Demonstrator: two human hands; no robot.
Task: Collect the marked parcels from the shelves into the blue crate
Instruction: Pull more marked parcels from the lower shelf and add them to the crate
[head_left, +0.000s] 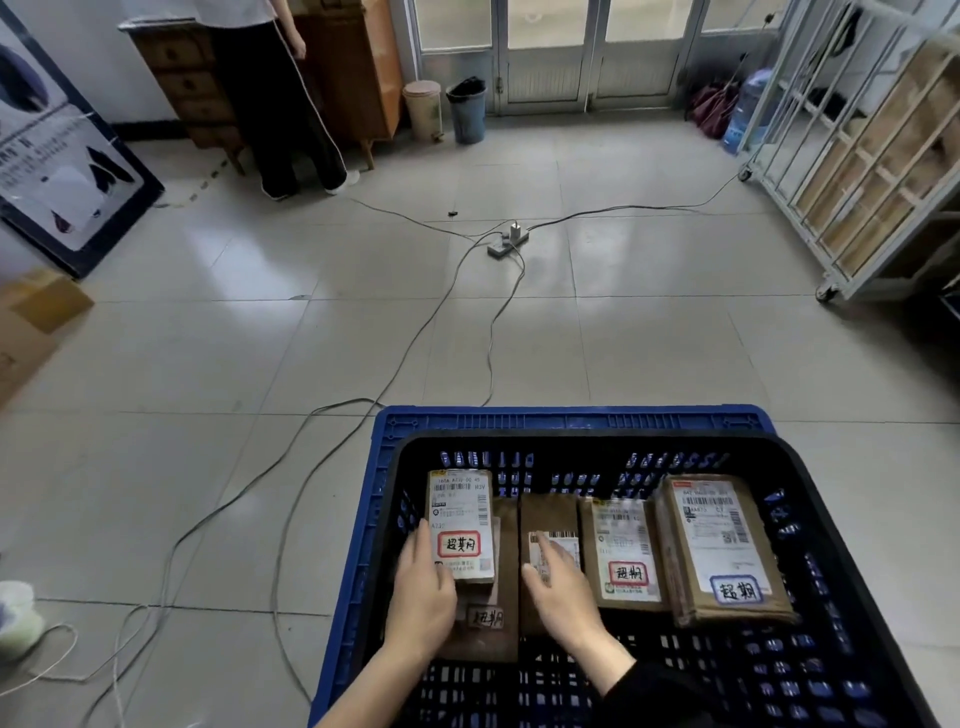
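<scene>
In the lower centre of the frame both hands are reaching down into the blue crate (571, 418), which is sitting on the tiled floor (208, 338). The step in hand looks like arranging parcels already collected rather than fetching a new one. The left hand (423, 597) is curling around the near end of a small white-labelled parcel (460, 525), seemingly holding it on top of a flat brown parcel (488, 639). The right hand (563, 592) is lying fairly flat and open, fingers spread, on a narrow brown parcel (548, 519) in the crate's middle, pressing rather than gripping.

Right of it two more are lying side by side: a mid-sized parcel (626, 553) and a large brown parcel (724, 551).

Each is carrying a hand-written tag, apparently 超期: boxed in red on the white-labelled and mid-sized ones, in blue on the large one. The printed shipping text is too blurred to read.

Next would likely be releasing both, then heading to the shelving cart (857, 171) at upper right.
</scene>
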